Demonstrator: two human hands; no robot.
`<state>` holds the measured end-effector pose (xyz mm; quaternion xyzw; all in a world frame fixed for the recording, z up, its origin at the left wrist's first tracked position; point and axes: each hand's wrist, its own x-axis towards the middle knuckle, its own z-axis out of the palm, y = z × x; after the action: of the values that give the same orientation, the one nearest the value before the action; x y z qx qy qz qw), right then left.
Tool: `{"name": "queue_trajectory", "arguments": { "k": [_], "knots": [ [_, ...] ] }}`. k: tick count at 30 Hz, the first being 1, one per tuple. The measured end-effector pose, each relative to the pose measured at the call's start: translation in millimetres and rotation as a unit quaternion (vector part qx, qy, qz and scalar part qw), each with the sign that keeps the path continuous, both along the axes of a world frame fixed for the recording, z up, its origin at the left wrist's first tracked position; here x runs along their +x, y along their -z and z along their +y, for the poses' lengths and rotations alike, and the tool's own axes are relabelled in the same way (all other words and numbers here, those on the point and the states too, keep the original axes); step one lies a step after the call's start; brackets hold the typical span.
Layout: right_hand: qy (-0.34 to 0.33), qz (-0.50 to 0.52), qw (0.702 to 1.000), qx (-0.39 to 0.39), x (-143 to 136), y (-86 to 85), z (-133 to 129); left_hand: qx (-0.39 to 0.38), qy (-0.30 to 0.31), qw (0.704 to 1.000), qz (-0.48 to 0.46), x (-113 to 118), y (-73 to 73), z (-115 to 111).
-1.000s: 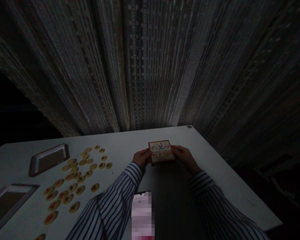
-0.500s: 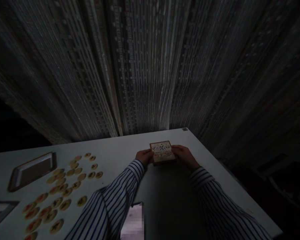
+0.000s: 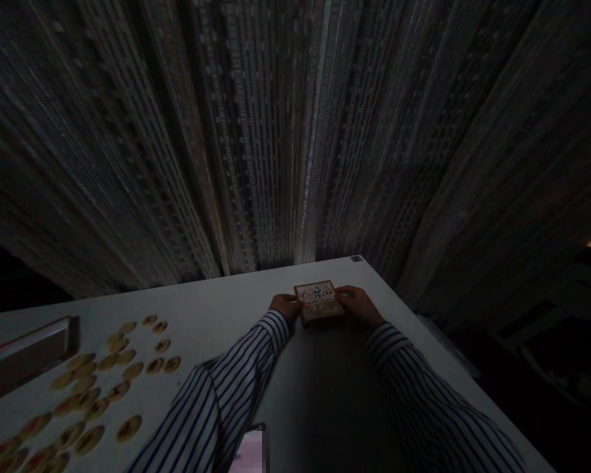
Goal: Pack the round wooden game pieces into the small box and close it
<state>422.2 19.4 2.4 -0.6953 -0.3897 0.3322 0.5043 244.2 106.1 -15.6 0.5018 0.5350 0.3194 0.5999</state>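
A small Chinese chess box (image 3: 318, 301) with a pale printed lid, dark lettering and a brown rim is between my two hands near the far right part of the table. My left hand (image 3: 286, 306) grips its left edge, thumb at the lid's side. On the opposite edge, my right hand (image 3: 358, 305) has its fingers closed at the upper right corner. Whether the box rests on the table or is slightly raised, I cannot tell. Round wooden chess pieces (image 3: 117, 391) lie scattered to the left, some with dark or red characters.
A shallow rectangular tray (image 3: 27, 358) with a brown rim lies on the white table (image 3: 236, 295) at far left. Patterned curtains (image 3: 270, 131) hang behind the table's back edge. A pinkish pixelated patch (image 3: 249, 453) shows at the bottom. The scene is dim.
My view has turned to the right, so the chess pieces and tray sit farther left and lower. Both hands still hold the box in nearly the same spot.
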Motion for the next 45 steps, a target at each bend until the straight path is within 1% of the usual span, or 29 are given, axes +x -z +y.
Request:
{"name": "queue_trajectory", "arguments": {
  "k": [3,6,14,19,27,31,34,36,39,40,43,44,45],
  "knots": [
    [-0.001,-0.030,1.000,-0.008,3,0.7,3,0.015,0.006,0.999,0.040,2,-1.6,5],
    [0.001,-0.062,0.998,-0.019,5,2.9,6,0.024,0.027,0.997,0.071,4,-4.7,8],
    [-0.006,-0.132,0.990,-0.048,10,7.5,10,0.026,0.148,0.982,0.113,2,-17.5,15],
    [-0.005,-0.171,0.983,-0.059,9,6.3,8,0.044,0.190,0.970,0.148,1,-23.4,18],
    [-0.008,-0.236,0.968,-0.079,2,-3.9,4,0.088,0.204,0.953,0.207,-1,-25.1,14],
    [-0.014,-0.272,0.958,-0.086,-1,-6.9,1,0.125,0.189,0.940,0.253,-3,-27.1,9],
    [-0.025,-0.297,0.951,-0.080,-2,-5.9,-3,0.164,0.170,0.927,0.291,-6,-32.6,2],
    [-0.037,-0.316,0.946,-0.065,-1,-3.8,-6,0.201,0.169,0.915,0.306,-9,-38.2,-5],
    [-0.061,-0.353,0.933,-0.030,1,0.9,-14,0.275,0.205,0.890,0.301,-12,-45.0,-15],
    [-0.072,-0.366,0.928,-0.016,2,2.5,-17,0.308,0.233,0.870,0.307,-13,-46.0,-18],
    [-0.114,-0.404,0.908,0.021,5,6.7,-25,0.386,0.318,0.792,0.351,-13,-43.8,-21],
    [-0.128,-0.414,0.901,0.029,5,7.8,-27,0.398,0.335,0.772,0.364,-13,-41.8,-21],
    [-0.140,-0.422,0.895,0.035,5,8.8,-29,0.402,0.346,0.762,0.372,-13,-39.4,-21]
  ]
}}
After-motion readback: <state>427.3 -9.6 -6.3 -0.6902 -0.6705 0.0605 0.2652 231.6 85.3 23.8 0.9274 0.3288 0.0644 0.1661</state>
